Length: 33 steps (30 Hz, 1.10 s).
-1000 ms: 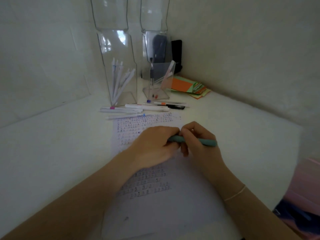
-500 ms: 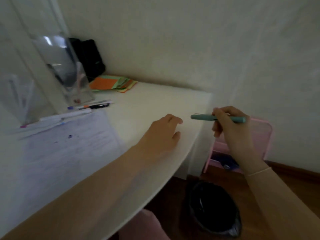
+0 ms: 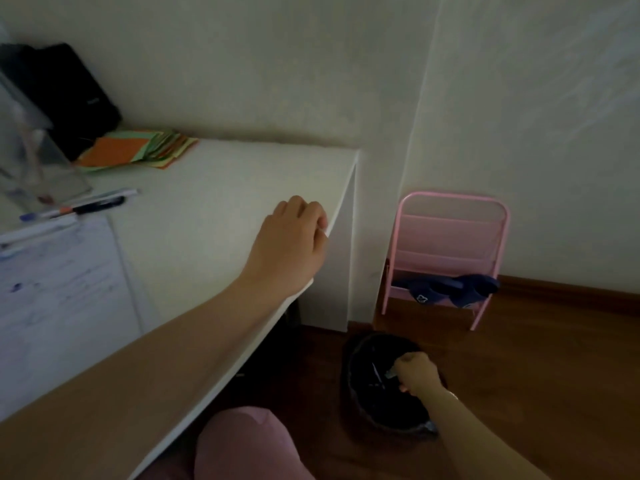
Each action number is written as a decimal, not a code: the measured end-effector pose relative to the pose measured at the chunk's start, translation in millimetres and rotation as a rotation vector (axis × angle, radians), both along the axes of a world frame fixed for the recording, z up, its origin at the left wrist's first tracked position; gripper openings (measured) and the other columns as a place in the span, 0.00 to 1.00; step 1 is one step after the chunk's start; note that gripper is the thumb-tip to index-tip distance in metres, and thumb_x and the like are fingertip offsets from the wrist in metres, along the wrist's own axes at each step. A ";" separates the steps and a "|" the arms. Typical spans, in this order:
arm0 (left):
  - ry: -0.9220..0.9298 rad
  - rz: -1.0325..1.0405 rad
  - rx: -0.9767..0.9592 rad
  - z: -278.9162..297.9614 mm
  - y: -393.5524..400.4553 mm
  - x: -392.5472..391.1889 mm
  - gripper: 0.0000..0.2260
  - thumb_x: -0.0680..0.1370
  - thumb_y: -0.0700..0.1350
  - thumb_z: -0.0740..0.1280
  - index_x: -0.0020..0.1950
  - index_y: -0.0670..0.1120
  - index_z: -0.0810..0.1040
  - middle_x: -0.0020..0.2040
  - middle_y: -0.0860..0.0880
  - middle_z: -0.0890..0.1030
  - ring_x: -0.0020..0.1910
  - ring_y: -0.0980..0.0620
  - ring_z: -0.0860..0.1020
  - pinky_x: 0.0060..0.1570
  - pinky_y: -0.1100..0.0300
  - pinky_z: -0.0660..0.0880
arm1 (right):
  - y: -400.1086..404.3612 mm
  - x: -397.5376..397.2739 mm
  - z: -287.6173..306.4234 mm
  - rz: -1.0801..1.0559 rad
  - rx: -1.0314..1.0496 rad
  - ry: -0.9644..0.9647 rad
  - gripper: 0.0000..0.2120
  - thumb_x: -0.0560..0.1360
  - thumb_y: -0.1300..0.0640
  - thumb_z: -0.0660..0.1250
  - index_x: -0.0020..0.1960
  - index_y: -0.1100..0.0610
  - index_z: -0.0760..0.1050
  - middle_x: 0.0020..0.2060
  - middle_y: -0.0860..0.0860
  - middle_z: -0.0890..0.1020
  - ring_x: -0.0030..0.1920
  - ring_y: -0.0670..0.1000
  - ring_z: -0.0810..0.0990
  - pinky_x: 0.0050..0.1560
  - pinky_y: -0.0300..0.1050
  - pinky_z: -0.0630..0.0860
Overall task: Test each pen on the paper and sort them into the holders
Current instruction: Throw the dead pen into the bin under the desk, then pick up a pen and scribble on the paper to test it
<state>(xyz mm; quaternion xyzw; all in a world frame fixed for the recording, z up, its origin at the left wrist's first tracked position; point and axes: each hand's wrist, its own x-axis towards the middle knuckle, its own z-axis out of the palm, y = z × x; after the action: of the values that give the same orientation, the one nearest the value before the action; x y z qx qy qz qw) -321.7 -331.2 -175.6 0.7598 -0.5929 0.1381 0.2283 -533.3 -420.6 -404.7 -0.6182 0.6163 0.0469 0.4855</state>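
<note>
our right hand (image 3: pixel 415 372) hangs low over the black bin (image 3: pixel 384 382) on the floor, its fingers (image 3: pixel 403 362) curled into a fist, with a small pale tip showing at the thumb side that looks like the end of the teal pen (image 3: pixel 390 373); most of the pen is hidden inside the fist, so we cannot tell how much of it we hold. our left hand (image 3: pixel 291 247) rests on the right edge of the white table (image 3: pixel 207 209), fingers (image 3: pixel 313 216) bent together over the rim and gripping nothing apart from the edge itself. out from there, on the left part of the table, lies the test paper (image 3: pixel 59 289) covered in blurred marks, and just above it a few loose pens (image 3: pixel 79 206) lie side by side, one dark and one white among them. behind those stands a clear holder (image 3: pixel 41 168), only partly in view and blurred. near the wall a stack of orange and green paper squares (image 3: pixel 135 148) sits beside a black case (image 3: pixel 69 95). beyond the table, against the wall, stands a pink rack (image 3: pixel 450 251) with dark blue cloth (image 3: pixel 446 289) on its lower shelf. our knee in pink fabric (image 3: pixel 242 445) shows under the table edge.
</note>
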 end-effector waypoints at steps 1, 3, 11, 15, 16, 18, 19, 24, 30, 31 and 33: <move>0.002 0.002 0.000 -0.2 0.0 -0.5 0.07 0.73 0.42 0.59 0.47 0.43 0.75 0.44 0.44 0.74 0.42 0.43 0.72 0.39 0.48 0.72 | 2.0 1.0 -6.0 0.024 0.024 0.019 0.07 0.76 0.64 0.63 0.50 0.66 0.77 0.38 0.57 0.78 0.37 0.57 0.79 0.31 0.44 0.71; 0.006 0.005 0.001 -0.4 0.1 -0.5 0.06 0.74 0.42 0.60 0.47 0.43 0.75 0.44 0.44 0.74 0.42 0.44 0.72 0.40 0.48 0.72 | 2.3 2.2 -11.8 0.061 0.039 0.069 0.04 0.76 0.65 0.63 0.50 0.64 0.76 0.38 0.57 0.76 0.33 0.54 0.75 0.32 0.45 0.70; 0.025 -0.010 -0.011 2.6 2.8 -2.7 0.03 0.75 0.41 0.63 0.47 0.44 0.74 0.44 0.46 0.74 0.42 0.48 0.72 0.38 0.55 0.70 | -28.0 28.2 77.4 -0.237 -0.402 -0.221 0.10 0.77 0.66 0.58 0.48 0.66 0.77 0.41 0.58 0.76 0.37 0.53 0.72 0.36 0.42 0.66; 0.011 0.045 0.057 10.8 7.6 -7.2 0.06 0.77 0.44 0.60 0.50 0.46 0.74 0.47 0.47 0.74 0.45 0.48 0.73 0.36 0.55 0.68 | -23.0 80.6 189.9 -0.333 -0.735 -0.636 0.10 0.75 0.68 0.58 0.47 0.61 0.78 0.44 0.56 0.79 0.35 0.44 0.73 0.32 0.29 0.69; 0.016 0.047 0.110 16.8 9.0 -6.6 0.07 0.78 0.45 0.59 0.52 0.47 0.74 0.50 0.48 0.74 0.47 0.47 0.73 0.38 0.54 0.70 | -16.9 96.9 217.0 -0.302 -0.797 -0.730 0.11 0.75 0.68 0.58 0.46 0.58 0.78 0.44 0.53 0.79 0.36 0.41 0.73 0.34 0.25 0.69; 0.076 0.021 0.231 35.8 14.5 2.3 0.10 0.79 0.44 0.57 0.55 0.49 0.76 0.55 0.49 0.76 0.52 0.47 0.75 0.47 0.54 0.72 | 6.1 129.5 267.1 -0.183 -0.867 -0.887 0.12 0.73 0.69 0.58 0.42 0.56 0.77 0.42 0.49 0.78 0.34 0.40 0.73 0.35 0.27 0.68; 0.138 0.001 0.231 45.0 19.1 10.1 0.11 0.79 0.43 0.57 0.56 0.49 0.77 0.56 0.49 0.77 0.53 0.48 0.76 0.50 0.56 0.71 | 20.6 145.8 286.8 -0.105 -0.879 -0.939 0.12 0.72 0.70 0.58 0.41 0.57 0.77 0.40 0.48 0.78 0.33 0.41 0.73 0.34 0.29 0.68; 0.109 0.386 -0.056 77.0 91.8 72.9 0.13 0.75 0.35 0.56 0.49 0.42 0.80 0.45 0.45 0.81 0.44 0.48 0.79 0.43 0.58 0.73 | 106.2 228.4 327.2 0.412 -0.847 -0.984 0.12 0.69 0.69 0.61 0.38 0.56 0.79 0.35 0.47 0.78 0.38 0.49 0.77 0.39 0.33 0.71; 0.178 0.655 -0.020 52.2 214.9 158.7 0.09 0.75 0.38 0.61 0.48 0.48 0.79 0.46 0.47 0.77 0.44 0.46 0.78 0.42 0.55 0.73 | 190.0 319.1 302.4 0.821 -0.758 -0.898 0.10 0.70 0.67 0.64 0.50 0.60 0.79 0.50 0.57 0.79 0.51 0.55 0.77 0.57 0.48 0.73; 0.187 0.702 -0.031 46.3 233.2 167.5 0.09 0.75 0.39 0.61 0.47 0.49 0.80 0.46 0.48 0.76 0.43 0.46 0.77 0.41 0.56 0.72 | 198.8 330.9 296.0 0.896 -0.772 -0.845 0.13 0.72 0.67 0.63 0.55 0.60 0.78 0.54 0.57 0.78 0.55 0.55 0.76 0.60 0.47 0.71; 0.192 0.769 -0.030 38.7 262.0 178.9 0.08 0.75 0.39 0.62 0.48 0.49 0.79 0.46 0.47 0.76 0.44 0.45 0.78 0.41 0.56 0.71 | 213.5 351.6 285.4 1.022 -0.813 -0.732 0.17 0.74 0.67 0.61 0.61 0.60 0.75 0.60 0.57 0.75 0.61 0.55 0.73 0.63 0.46 0.68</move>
<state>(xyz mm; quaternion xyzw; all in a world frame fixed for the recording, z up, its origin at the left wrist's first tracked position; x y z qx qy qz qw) -142.8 -69.2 -137.0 0.9325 -0.2389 0.1506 0.2253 -181.7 -207.1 -119.3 -0.9344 0.0199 -0.1736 0.3103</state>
